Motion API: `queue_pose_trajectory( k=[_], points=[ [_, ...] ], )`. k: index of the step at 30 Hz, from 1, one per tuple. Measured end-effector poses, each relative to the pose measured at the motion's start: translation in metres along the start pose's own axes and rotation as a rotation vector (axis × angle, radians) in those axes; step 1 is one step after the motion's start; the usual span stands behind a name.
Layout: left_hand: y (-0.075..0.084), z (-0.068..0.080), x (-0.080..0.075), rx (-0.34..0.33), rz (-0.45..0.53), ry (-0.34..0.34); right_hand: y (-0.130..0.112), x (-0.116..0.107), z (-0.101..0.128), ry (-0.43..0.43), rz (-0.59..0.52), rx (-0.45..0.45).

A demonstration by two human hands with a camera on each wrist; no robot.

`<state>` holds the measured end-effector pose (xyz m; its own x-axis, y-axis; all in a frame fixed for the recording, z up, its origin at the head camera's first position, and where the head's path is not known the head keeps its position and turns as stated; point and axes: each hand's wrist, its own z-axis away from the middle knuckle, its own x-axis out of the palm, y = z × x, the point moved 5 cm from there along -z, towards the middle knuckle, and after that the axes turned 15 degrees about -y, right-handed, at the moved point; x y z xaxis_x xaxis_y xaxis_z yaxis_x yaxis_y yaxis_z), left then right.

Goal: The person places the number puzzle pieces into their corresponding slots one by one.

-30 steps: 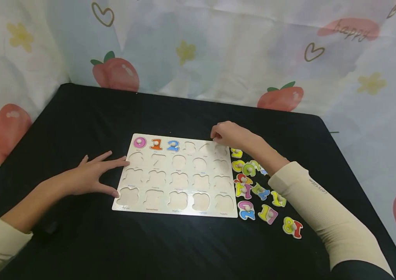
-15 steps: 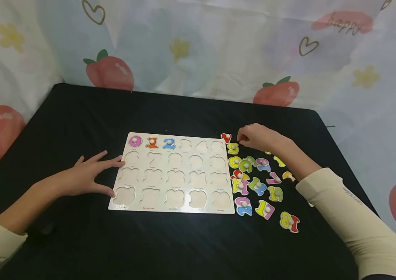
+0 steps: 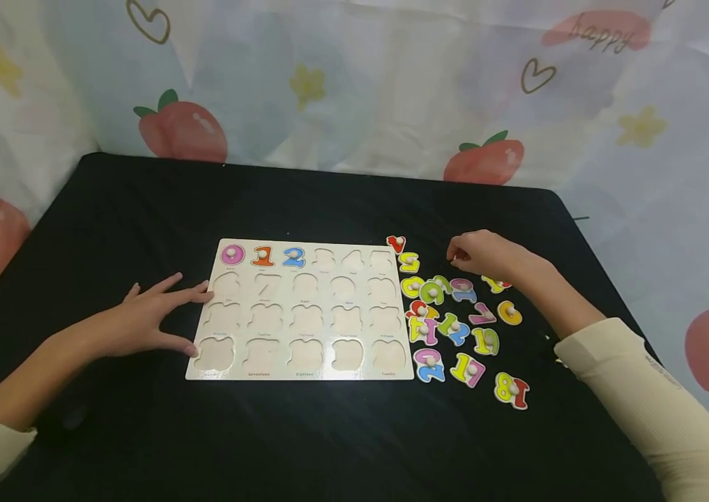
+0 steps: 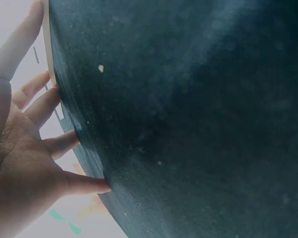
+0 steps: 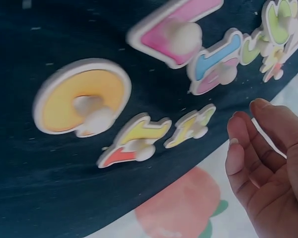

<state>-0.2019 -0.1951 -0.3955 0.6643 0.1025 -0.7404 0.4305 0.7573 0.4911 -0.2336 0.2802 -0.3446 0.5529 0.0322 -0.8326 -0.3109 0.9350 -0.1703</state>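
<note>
**Black surface against a printed cloth backdrop**

A black, matte surface (image 3: 329, 446) with rounded far corners fills the lower scene. Behind and to both sides hangs a pale, wrinkled cloth backdrop (image 3: 354, 77) printed with red peaches, yellow flowers, outlined hearts and the word "happy". Light is soft and even, with a faint sheen near the front.

The puzzle board (image 3: 301, 312) is lying mid-table (image 3: 341, 446), three number pieces (image 3: 263, 256) sitting in its far-left slots. Loose number pieces (image 3: 454, 328) are lying just right of it — the left hand (image 3: 141, 321) is resting at its left edge (fingers touching), the right hand (image 3: 482, 254) hovering behind the loose pieces.
</note>
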Motion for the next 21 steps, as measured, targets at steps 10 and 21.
queue_pose_trajectory(
  k=[10,21],
  points=[
    [-0.002,-0.001,0.002,0.009,0.003,0.005,0.016,0.006,0.023,0.019,-0.041,0.014],
    [-0.005,-0.001,0.005,0.012,0.013,0.008,0.034,0.004,0.050,0.055,-0.052,0.066]
  ],
)
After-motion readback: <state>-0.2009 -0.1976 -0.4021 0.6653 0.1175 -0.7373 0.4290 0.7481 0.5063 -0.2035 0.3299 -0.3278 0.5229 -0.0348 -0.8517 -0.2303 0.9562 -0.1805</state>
